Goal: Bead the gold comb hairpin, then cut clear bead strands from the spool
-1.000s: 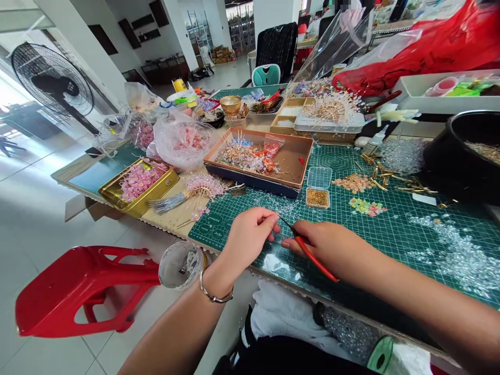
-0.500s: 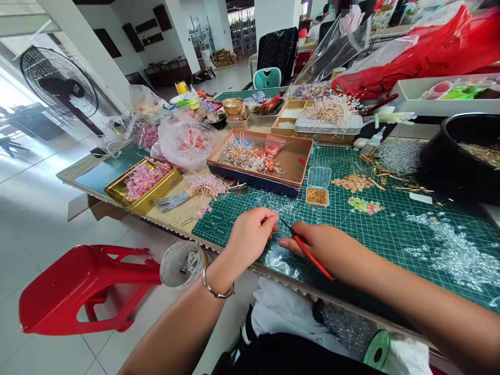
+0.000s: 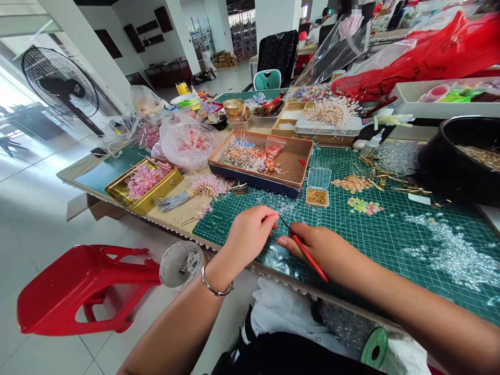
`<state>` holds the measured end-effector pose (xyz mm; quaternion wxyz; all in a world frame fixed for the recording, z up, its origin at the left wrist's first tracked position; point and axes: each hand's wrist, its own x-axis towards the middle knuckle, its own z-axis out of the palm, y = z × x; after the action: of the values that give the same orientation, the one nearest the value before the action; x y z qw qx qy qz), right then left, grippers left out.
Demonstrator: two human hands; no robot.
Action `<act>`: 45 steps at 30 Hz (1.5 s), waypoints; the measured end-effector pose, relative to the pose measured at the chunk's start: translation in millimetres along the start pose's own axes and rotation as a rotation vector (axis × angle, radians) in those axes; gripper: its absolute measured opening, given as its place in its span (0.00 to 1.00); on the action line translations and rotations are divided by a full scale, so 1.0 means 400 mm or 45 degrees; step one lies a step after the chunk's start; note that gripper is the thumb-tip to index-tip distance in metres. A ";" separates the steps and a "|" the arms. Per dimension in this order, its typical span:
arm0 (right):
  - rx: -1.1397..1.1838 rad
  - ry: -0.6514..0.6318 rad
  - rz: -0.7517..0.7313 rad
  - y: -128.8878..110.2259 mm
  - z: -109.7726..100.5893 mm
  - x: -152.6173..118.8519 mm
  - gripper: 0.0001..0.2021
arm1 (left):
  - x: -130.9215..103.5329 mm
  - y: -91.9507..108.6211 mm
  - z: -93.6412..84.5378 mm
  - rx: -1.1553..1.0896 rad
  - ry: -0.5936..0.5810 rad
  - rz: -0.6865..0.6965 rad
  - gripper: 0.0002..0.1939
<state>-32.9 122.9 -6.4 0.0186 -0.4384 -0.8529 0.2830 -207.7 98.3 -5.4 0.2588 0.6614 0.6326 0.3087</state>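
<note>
My right hand (image 3: 312,245) is closed round red-handled pliers (image 3: 310,257), whose dark tip points up and left to the fingertips of my left hand. My left hand (image 3: 253,229) is pinched; whatever its fingers hold is too small to make out. Both hands are over the near edge of the green cutting mat (image 3: 394,245). Beyond them lie scattered clear beads (image 3: 283,204) and a small clear box of gold beads (image 3: 317,196). Orange pieces (image 3: 351,183) and yellow-green pieces (image 3: 365,205) lie to the right.
A brown box (image 3: 289,161) of beaded sprigs stands behind my hands. At left are a gold tin (image 3: 166,185) of pink flowers, a red stool (image 3: 74,286) and a bucket (image 3: 182,265). Clear crystals (image 3: 457,255) and a black pot (image 3: 441,161) are at right.
The pliers have tilted slightly, their handle end shifting a little to the left. My left hand remains pinched in nearly the same spot.
</note>
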 end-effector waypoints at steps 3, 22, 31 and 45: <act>0.052 0.025 -0.007 0.009 -0.004 0.004 0.23 | 0.003 -0.001 0.000 -0.067 -0.018 -0.040 0.12; -0.216 -0.200 -0.043 0.083 -0.125 0.051 0.27 | -0.071 -0.006 0.020 -0.872 -0.206 -0.435 0.11; -0.478 -0.168 0.055 0.119 -0.164 0.018 0.29 | -0.087 -0.004 0.007 -1.095 -0.088 -0.457 0.11; -0.009 0.275 -0.180 -0.013 -0.079 -0.117 0.11 | -0.095 0.048 0.033 -1.327 -0.431 -0.519 0.10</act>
<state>0.8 99.8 32.6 0.1288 -0.4051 -0.8757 0.2290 -185.4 59.8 -3.5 0.7017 0.3519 0.4617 0.4131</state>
